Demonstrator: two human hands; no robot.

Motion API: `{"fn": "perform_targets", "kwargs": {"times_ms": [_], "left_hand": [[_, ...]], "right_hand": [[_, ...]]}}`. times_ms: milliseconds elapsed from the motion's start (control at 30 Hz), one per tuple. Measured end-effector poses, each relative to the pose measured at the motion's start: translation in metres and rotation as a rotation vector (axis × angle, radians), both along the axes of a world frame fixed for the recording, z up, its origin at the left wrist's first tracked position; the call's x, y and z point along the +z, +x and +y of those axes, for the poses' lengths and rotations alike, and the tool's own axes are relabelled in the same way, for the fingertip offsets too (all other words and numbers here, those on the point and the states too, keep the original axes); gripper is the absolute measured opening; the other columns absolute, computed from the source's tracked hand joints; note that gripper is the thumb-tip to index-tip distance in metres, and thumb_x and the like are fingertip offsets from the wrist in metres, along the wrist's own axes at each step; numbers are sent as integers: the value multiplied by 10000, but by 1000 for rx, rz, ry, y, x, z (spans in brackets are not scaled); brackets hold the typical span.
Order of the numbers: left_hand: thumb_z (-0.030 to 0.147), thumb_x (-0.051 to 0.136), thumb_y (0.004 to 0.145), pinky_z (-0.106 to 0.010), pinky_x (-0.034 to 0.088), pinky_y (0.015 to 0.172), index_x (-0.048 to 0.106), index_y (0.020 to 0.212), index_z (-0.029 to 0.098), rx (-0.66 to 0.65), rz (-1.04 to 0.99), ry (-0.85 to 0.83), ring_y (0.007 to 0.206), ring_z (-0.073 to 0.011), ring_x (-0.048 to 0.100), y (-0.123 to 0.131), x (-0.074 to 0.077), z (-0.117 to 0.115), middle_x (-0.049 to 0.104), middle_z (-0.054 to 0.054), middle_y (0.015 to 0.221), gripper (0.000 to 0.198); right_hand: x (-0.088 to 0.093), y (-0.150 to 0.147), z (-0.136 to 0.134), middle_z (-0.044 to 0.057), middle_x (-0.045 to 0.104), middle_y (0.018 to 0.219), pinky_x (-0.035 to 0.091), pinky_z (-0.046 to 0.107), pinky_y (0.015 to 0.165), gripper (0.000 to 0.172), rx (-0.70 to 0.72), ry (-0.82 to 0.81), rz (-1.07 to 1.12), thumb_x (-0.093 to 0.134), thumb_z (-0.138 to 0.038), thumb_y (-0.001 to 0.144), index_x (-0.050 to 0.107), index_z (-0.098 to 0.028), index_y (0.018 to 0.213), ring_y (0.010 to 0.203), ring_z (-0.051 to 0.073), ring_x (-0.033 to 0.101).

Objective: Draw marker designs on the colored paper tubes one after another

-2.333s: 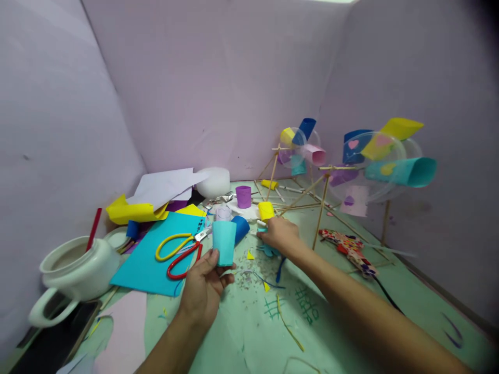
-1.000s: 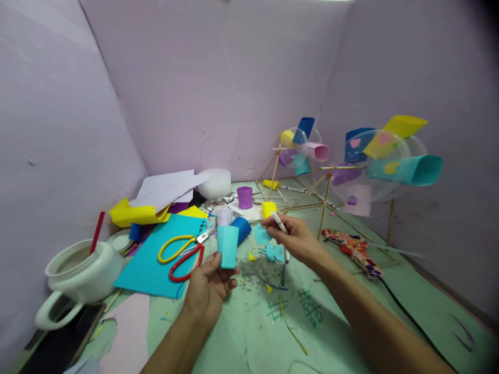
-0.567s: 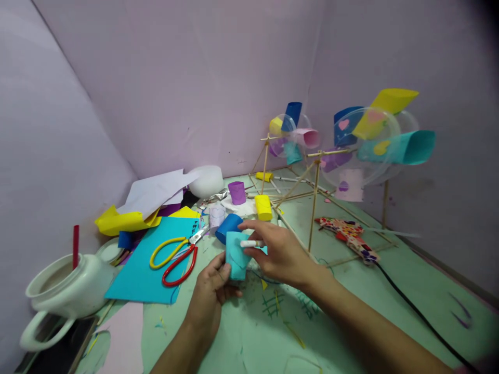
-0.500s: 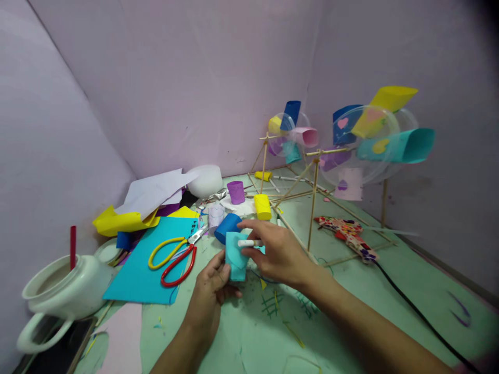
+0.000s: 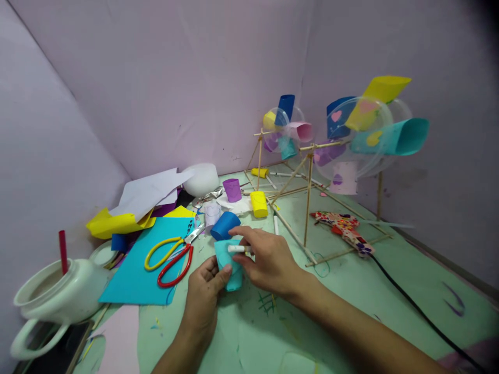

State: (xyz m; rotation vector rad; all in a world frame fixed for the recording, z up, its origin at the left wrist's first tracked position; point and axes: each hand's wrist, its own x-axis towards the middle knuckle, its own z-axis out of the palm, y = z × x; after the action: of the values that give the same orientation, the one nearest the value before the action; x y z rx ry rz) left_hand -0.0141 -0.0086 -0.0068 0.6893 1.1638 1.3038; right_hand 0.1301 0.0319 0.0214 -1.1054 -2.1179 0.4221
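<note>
My left hand (image 5: 205,291) grips a small turquoise paper tube (image 5: 224,259) by its lower left side, thumb across the front. The tube leans slightly and looks a bit flattened. Between the thumb and fingers of my right hand (image 5: 268,259) is a white marker (image 5: 237,249), its white end lying over the tube's upper part; I cannot tell whether it touches the paper. Just beyond the fingers lies a blue paper tube (image 5: 226,226). White (image 5: 212,215), purple (image 5: 233,190) and yellow (image 5: 259,204) paper tubes stand close behind it.
Open-handled scissors (image 5: 171,257) rest on a turquoise sheet (image 5: 136,280), left. A white teapot-like pot (image 5: 74,296) stands far left. Two stick-framed wheels with paper cups, one near (image 5: 374,135), one farther (image 5: 286,124), occupy the right. A patterned glue gun (image 5: 343,231) trails a black cord (image 5: 413,296).
The turquoise tube has tilted and come slightly lower and left, with both hands moving along. The whole view has shifted a little, so background things sit farther left.
</note>
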Motion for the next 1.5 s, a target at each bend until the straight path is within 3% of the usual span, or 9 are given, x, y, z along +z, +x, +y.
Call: {"fn": "perform_targets", "kwargs": {"times_ms": [100,200,333,467,667,833,967,1300,1500], "left_hand": [[230,806,565,-264,498,668,701,944,126,59,-31,10,779,-205,660,1,6,-1,731,-76,859,406],[215,795,575,-282,513,685,700,921,125,79,-52,11,779,-207,666,1,12,-2,731,-71,849,370],[219,774,615,-315,532,697,689,952,126,35,-86,22,820,-234,669,1,11,-2,728,-87,889,360],[234,752,659,-357,531,754,668,1040,143,-29,-92,56,906,-268,661,2,7,-3,721,-105,970,400],[267,740,681,-359,477,859,663,1070,157,-78,-9,92,999,-265,627,2,-1,-6,698,-104,1079,411],[296,789,592,-348,488,752,713,902,130,-30,39,42,795,-238,649,1,2,-6,726,-81,825,359],[306,820,509,-304,468,624,705,710,126,14,71,-10,601,-172,577,2,9,-7,662,-31,615,294],[414,797,507,-232,355,468,603,518,134,74,272,12,480,-97,417,-1,9,-8,513,23,488,341],[443,774,538,-250,373,492,605,583,143,42,252,-5,521,-130,471,1,7,-7,521,13,522,347]], "right_hand": [[-4,0,4,47,678,935,476,308,704,381,-86,-163,252,597,-186,733,568,-221,1112,809,192,627],[-8,5,12,63,685,934,486,281,624,278,-162,-427,532,542,-228,763,596,-189,1033,758,175,627],[-8,7,14,84,698,863,471,267,554,275,-127,-594,613,574,-297,744,649,-138,956,630,151,600],[-5,0,3,52,695,806,453,246,568,287,-15,-588,468,702,-329,643,682,-138,857,642,145,585],[-9,-7,-2,-30,551,539,353,200,472,138,-88,-621,485,689,-252,617,610,-139,605,508,89,455],[-13,-8,1,-33,544,533,374,210,481,169,-65,-734,623,710,-230,571,560,-156,552,505,92,460],[-19,-10,2,-15,571,550,378,222,490,185,-49,-777,654,716,-259,574,565,-154,559,523,106,486],[-15,-8,2,-43,465,493,309,225,462,244,7,-767,599,681,-312,593,493,-170,529,485,90,401],[-14,-8,1,-46,434,503,293,230,471,265,1,-750,589,678,-318,594,469,-173,517,495,87,377]]}}
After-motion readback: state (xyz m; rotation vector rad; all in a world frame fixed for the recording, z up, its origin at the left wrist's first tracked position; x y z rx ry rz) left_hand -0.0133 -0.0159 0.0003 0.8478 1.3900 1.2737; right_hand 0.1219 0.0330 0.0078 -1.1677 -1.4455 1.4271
